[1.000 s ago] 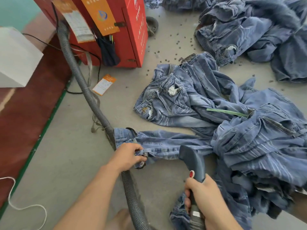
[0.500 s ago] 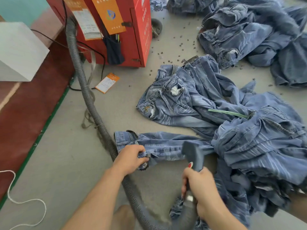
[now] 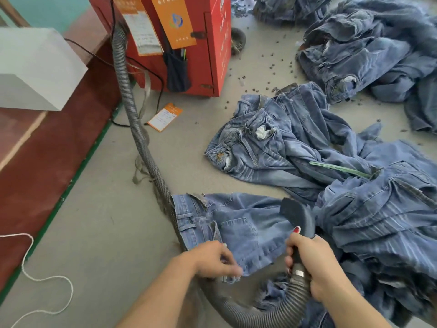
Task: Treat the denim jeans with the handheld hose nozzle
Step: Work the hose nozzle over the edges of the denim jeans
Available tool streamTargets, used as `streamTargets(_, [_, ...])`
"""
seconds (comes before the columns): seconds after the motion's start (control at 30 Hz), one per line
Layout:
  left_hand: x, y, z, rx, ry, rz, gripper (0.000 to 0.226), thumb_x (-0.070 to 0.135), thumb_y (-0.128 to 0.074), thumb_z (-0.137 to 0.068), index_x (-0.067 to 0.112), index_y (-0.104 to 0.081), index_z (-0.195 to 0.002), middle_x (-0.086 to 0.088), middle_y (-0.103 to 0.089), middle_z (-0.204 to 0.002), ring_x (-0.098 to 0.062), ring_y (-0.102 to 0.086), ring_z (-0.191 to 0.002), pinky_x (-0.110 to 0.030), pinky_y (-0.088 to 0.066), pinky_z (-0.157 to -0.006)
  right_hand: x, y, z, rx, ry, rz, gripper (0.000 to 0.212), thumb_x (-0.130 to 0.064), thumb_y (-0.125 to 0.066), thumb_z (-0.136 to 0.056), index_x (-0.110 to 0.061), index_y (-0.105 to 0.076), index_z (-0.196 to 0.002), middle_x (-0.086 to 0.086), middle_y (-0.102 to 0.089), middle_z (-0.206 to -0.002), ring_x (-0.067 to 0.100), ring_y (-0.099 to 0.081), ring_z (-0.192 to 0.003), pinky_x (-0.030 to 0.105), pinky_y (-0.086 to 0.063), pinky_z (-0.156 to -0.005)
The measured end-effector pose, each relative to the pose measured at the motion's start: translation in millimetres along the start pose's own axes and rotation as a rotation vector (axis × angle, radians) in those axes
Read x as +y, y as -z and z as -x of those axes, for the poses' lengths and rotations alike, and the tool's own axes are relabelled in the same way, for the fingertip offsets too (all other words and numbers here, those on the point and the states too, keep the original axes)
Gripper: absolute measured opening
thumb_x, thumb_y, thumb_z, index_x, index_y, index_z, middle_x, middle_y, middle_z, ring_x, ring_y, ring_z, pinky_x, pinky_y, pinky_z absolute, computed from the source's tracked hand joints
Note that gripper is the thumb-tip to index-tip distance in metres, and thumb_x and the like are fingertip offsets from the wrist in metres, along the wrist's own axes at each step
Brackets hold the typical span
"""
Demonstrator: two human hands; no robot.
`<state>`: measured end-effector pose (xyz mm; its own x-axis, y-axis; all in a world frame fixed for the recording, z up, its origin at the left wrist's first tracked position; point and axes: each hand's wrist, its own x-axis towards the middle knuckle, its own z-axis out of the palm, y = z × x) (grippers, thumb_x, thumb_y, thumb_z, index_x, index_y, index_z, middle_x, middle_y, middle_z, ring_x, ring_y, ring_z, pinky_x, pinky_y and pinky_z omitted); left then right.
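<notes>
Jeans (image 3: 238,228) pinched at the edge by left hand (image 3: 212,259); right hand (image 3: 312,266) fist-wrapped around nozzle (image 3: 298,215).

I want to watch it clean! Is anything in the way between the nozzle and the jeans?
Nothing visible. The right hand holds the nozzle right over the spread jeans; the left hand only grips their near edge.

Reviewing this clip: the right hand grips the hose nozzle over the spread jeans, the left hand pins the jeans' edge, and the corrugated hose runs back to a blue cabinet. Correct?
Not quite. The cabinet is red, not blue, as the head view shows. The rest holds: the right hand grips the hose nozzle over the spread jeans, the left hand pins their edge, and the corrugated hose runs back to the cabinet.
</notes>
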<state>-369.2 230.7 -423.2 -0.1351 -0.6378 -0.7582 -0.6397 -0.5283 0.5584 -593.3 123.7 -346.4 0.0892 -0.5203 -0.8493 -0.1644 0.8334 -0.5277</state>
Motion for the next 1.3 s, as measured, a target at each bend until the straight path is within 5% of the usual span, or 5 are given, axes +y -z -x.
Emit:
streamTargets(0.2, [-18.5,8.9,-19.3,0.913,0.6,0.27,0.048,0.035,-0.064,-0.095,0.009,-0.053,-0.134,-0.017,-0.05,-0.138,-0.037,-0.047,-0.129,-0.041,-0.042,-0.103,14.7,-14.6,5.7,-0.127,-0.166,0.028,0.019,0.003,-0.057,-0.09,-0.005,-0.054,-0.073,0.011,-0.048,-0.057,0.021,-0.042,-0.04,0.028,-0.041,-0.041])
streamTargets(0.5, [-56.4,9.6,-24.1,0.577,0.708,0.412,0.027,0.033,-0.076,-0.084,0.013,-0.06,-0.092,-0.011,-0.07,-0.11,-0.03,-0.064,-0.096,-0.037,-0.054,-0.084,24.4,-10.2,13.7,-0.121,-0.15,0.017,0.012,0.001,-0.057,-0.096,-0.001,-0.053,-0.085,0.015,-0.047,-0.055,0.022,-0.043,-0.037,0.03,-0.042,-0.04])
streamTargets(0.93, [43.5,85.4,-21.3,0.109,-0.36,1.774,0.055,0.003,-0.044,-0.079,-0.007,-0.054,-0.132,-0.023,-0.058,-0.137,-0.04,-0.056,-0.129,-0.053,-0.052,-0.105,-4.2,15.5,51.8,-0.212,0.033,-0.113,0.015,0.007,-0.056,-0.095,-0.002,-0.048,-0.086,0.018,-0.044,-0.058,0.023,-0.041,-0.04,0.034,-0.04,-0.044])
streamTargets(1.1, [29.7,88.1,-52.1,0.706,0.097,0.391,0.051,-0.009,-0.046,-0.088,0.012,-0.068,-0.129,-0.009,-0.073,-0.126,-0.028,-0.064,-0.125,-0.041,-0.049,-0.109,-17.7,35.0,51.7,-0.183,0.091,-0.162,0.021,0.009,-0.057,-0.09,-0.006,-0.046,-0.08,0.016,-0.044,-0.058,0.023,-0.04,-0.039,0.035,-0.042,-0.044])
streamTargets(1.3, [-11.8,58.9,-70.4,0.474,0.368,0.23,0.064,0.008,-0.058,-0.09,0.02,-0.045,-0.152,-0.007,-0.06,-0.143,-0.029,-0.051,-0.136,-0.032,-0.041,-0.111,-14.0,37.1,35.0,-0.162,0.063,-0.039,0.012,0.006,-0.057,-0.092,-0.002,-0.05,-0.088,0.019,-0.047,-0.058,0.025,-0.044,-0.04,0.036,-0.044,-0.045])
